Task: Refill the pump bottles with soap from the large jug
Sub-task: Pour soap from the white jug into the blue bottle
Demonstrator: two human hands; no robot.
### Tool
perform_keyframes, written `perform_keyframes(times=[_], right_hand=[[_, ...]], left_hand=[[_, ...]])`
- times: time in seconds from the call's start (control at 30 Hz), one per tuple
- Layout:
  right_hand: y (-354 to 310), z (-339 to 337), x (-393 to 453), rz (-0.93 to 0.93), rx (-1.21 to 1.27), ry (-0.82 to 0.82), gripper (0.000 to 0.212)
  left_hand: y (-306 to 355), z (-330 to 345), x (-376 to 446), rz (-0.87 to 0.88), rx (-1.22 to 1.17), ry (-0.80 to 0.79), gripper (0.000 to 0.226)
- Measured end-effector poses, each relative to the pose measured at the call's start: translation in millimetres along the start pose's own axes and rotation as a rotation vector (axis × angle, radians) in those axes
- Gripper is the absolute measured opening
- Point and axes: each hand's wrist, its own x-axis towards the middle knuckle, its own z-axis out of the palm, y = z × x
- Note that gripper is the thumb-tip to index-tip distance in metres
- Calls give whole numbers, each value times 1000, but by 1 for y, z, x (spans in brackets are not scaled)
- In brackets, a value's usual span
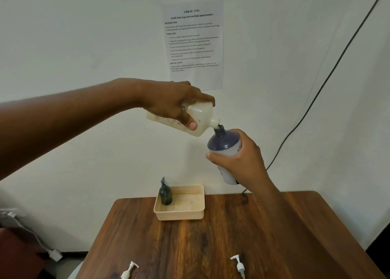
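Your left hand has its grip clamped on the tilted jug, and your right hand on the blue bottle, both above the bench. Keep spout on neck; pour slowly.

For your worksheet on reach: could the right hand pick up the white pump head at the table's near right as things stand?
Probably not yet: the right hand is wrapped around the dark blue bottle being filled, though the pump head lies unobstructed.
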Motion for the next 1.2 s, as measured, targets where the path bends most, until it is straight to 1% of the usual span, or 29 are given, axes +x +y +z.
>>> perform_keyframes(times=[0.2, 0.33, 0.5, 0.67, 0.83, 1.0, 1.2], right_hand=[[0, 0, 1, -4, 5, 10, 74], [0, -1, 1, -4, -3, 6, 70], [2, 0, 0, -7, -3, 7, 70], [1, 0, 0, -6, -9, 8, 71], [0, -1, 0, -11, -4, 2, 69], [-3, -1, -1, 2, 17, 10, 75], [-3, -2, -2, 3, 19, 2, 69]], left_hand=[[2, -1, 0, 15, -11, -2, 67], [3, -3, -1, 9, -3, -4, 70], [5, -2, -1, 22, -3, -4, 69], [5, -4, -1, 4, 20, -8, 72], [4, -6, 0, -7, 26, -16, 70], [0, -7, 3, -19, 24, -4, 67], [1, -7, 4, -31, 36, -5, 69]])
